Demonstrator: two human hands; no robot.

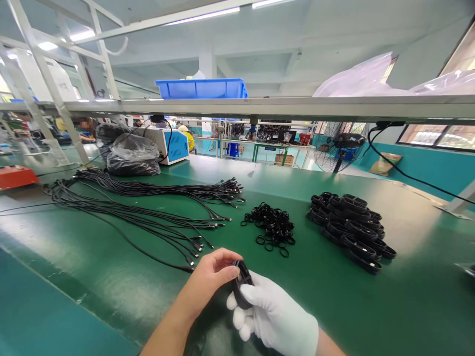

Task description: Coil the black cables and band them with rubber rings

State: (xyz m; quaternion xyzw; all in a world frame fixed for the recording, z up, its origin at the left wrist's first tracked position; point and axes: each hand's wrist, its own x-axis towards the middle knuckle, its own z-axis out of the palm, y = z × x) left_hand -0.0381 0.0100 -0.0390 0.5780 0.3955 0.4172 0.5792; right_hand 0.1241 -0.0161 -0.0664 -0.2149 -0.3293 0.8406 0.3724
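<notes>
A coiled black cable (241, 298) is held between both hands above the front of the green table. My bare left hand (214, 271) pinches the coil's upper end between thumb and fingers. Around its lower part my right hand (265, 309), in a white glove, is closed with the thumb on top. A dark band seems to cross the coil near its middle, partly hidden by the fingers. Just beyond the hands lies a pile of small black rings (272, 222). Long straight cables (148, 217) with metal-tipped plugs spread out to the left.
Coiled cables (352, 227) are stacked on the green table (297, 306) at right. Behind the loose cables are a black plastic bag (131, 153) and a blue-and-white machine (174, 146). A shelf (278, 106) carrying a blue bin (202, 89) spans overhead. A fan (338, 146) stands beyond the table.
</notes>
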